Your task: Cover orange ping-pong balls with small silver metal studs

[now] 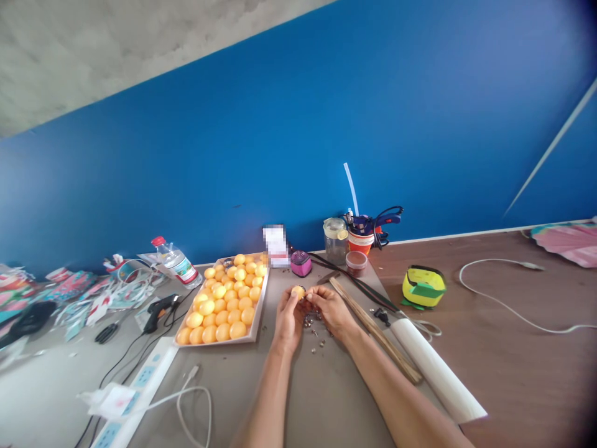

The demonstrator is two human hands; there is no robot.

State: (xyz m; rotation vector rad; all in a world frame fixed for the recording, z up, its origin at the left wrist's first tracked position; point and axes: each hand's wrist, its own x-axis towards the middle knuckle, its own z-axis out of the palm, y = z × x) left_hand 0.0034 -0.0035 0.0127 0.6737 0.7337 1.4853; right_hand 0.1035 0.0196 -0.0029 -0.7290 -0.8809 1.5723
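- Ball (297, 292), orange: pinched in my left hand (288, 314).
- Right hand (329, 307): beside it; whether pinching, I cannot tell.
- Small parts (308, 322): between my wrists.

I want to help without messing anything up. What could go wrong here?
The orange ball is small and round, so it might slip from the left hand and roll away. Tiny shiny bits lie loose by the right hand, so a bump could scatter them. Lots more balls sit close together in a shallow tray, so a knock might send some rolling out.
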